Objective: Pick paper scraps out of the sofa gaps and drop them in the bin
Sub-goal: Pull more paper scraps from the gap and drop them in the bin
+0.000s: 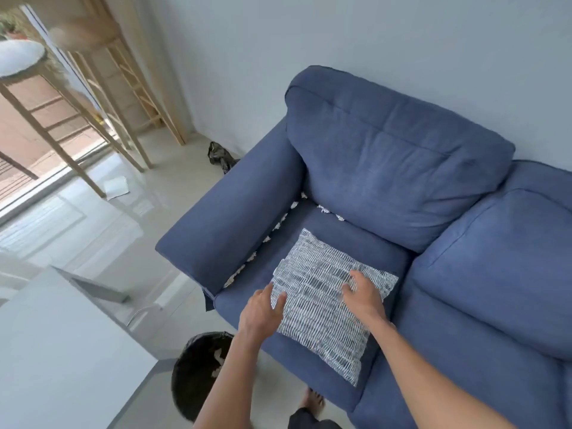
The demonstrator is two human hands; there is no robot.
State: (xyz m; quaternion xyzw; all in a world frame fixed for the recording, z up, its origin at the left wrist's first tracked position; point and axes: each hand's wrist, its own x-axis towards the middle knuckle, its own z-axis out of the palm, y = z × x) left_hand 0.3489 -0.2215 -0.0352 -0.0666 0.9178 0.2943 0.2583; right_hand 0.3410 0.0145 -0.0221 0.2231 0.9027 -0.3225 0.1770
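A blue sofa (387, 168) fills the right of the view. White paper scraps (280, 226) line the gap between its left armrest and the seat cushion, and more scraps (329, 212) sit in the gap under the back cushion. A black-and-white patterned cushion (318, 292) lies flat on the seat. My left hand (263, 311) rests on the cushion's left edge, fingers spread. My right hand (363, 292) lies on top of the cushion, fingers apart. A black-lined bin (195, 366) stands on the floor below the seat front, with some scraps inside.
A white table (55, 351) stands at the lower left, close to the bin. Wooden stools (102, 103) stand at the back left by a glass door. A sheet of paper (116, 187) and a dark bag (221, 156) lie on the floor.
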